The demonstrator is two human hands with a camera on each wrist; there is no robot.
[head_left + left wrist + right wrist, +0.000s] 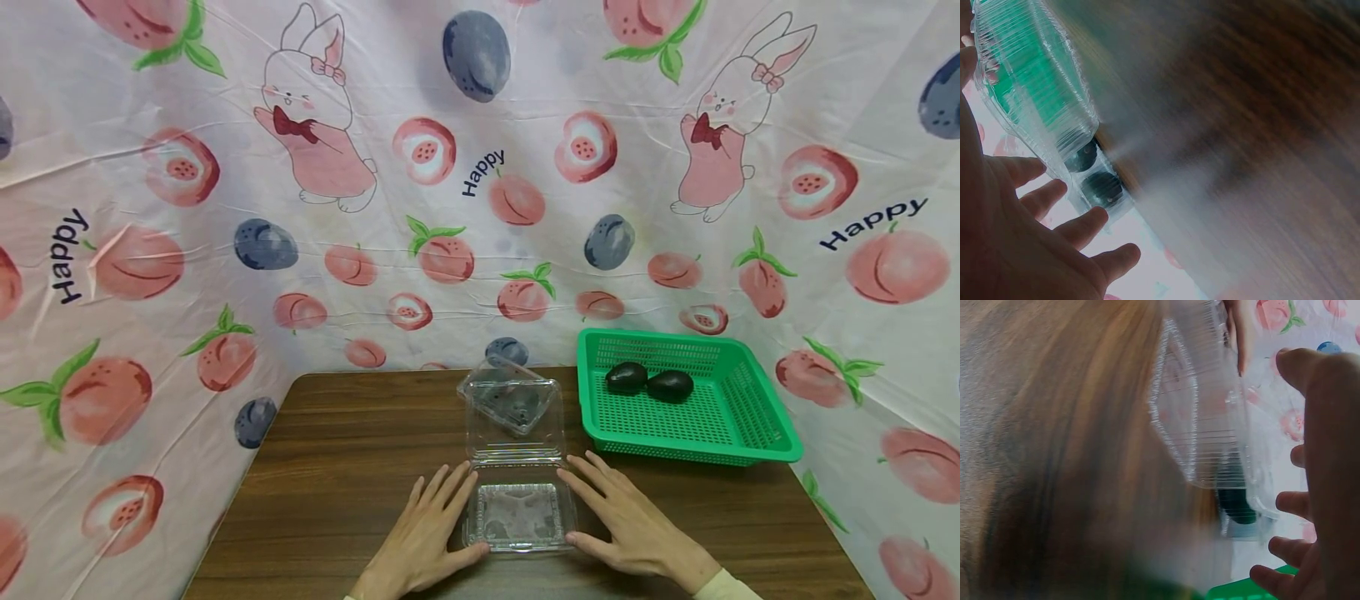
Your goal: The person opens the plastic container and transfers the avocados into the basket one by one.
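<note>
A clear plastic clamshell box (517,517) stands with its lid raised on the brown table, its base bare inside. My left hand (427,529) is at the box's left side, fingers spread and thumb at the front corner. Mirroring it on the right, my right hand (626,521) has straight, spread fingers along that side and its thumb at the front corner. Behind the raised lid stands a second clear box (513,392); the left wrist view shows dark avocados (1102,189) inside it, partly hidden by the plastic.
A green plastic basket (690,446) stands at the back right of the wooden table (360,442), with two dark avocados (670,386) lying in it. A fruit-printed cloth (465,283) hangs behind and at both sides of the table.
</note>
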